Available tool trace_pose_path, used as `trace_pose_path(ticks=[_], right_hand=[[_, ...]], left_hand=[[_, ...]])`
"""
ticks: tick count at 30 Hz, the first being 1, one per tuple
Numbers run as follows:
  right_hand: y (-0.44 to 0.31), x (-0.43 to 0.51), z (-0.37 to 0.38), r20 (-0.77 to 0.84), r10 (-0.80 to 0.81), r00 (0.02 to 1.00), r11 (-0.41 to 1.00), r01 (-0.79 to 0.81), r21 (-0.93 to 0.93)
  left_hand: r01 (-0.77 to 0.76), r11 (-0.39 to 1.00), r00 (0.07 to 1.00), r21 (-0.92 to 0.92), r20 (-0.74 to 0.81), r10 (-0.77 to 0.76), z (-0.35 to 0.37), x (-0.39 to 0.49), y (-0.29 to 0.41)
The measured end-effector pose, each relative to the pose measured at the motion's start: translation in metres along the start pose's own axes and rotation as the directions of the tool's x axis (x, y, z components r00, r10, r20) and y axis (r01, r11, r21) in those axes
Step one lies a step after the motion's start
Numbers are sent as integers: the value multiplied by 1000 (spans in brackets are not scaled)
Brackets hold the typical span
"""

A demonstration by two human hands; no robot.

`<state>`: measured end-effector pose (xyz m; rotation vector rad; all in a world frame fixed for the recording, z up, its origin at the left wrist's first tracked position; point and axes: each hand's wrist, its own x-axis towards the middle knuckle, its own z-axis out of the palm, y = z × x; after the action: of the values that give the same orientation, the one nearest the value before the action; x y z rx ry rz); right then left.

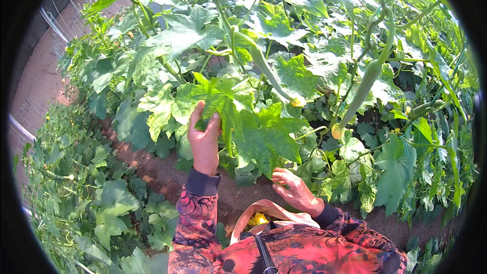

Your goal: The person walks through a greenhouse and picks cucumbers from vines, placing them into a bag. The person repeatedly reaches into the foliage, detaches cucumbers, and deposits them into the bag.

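Observation:
My left hand (205,142) is raised against a broad lobed green leaf (213,97), thumb and index finger apart with leaf between them; its other fingers are mostly hidden. Lower and to the right, my right hand (296,190) has its fingers loosely bent beside the tip of another large leaf (266,137), with nothing visible in it. Above the hands hangs a slender green luffa gourd (262,62) with a yellow blossom (298,102) at its end. Against my front, a pale cloth bag (247,213) gapes around a yellow flower (258,219).
A thicker luffa gourd (361,91) hangs to the right from a vine, and a further one (426,108) lies among foliage. Bare soil (159,171) runs between the plant rows. Low leafy plants (114,213) grow at left. A black strap (264,253) crosses my patterned top.

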<state>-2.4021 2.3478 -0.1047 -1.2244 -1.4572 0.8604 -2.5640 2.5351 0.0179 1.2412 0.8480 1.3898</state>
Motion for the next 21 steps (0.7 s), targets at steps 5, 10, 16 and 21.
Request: trace_pose_path(ticks=[5, 10, 16, 21], right_hand=[[-2, 6, 21, 203, -10, 979, 1000, 12, -8], [0, 13, 42, 334, 109, 936, 988, -138, 63], [-30, 47, 63, 405, 123, 906, 992, -127, -16], [-28, 61, 98, 409, 103, 907, 993, -119, 14]], left_hand=[[-17, 996, 946, 84, 323, -11, 15, -34, 23], [-605, 426, 778, 673, 385, 496, -29, -10, 29], [-299, -194, 795, 934, 356, 491, -125, 44, 28], [-452, -259, 720, 853, 521, 459, -170, 60, 29]])
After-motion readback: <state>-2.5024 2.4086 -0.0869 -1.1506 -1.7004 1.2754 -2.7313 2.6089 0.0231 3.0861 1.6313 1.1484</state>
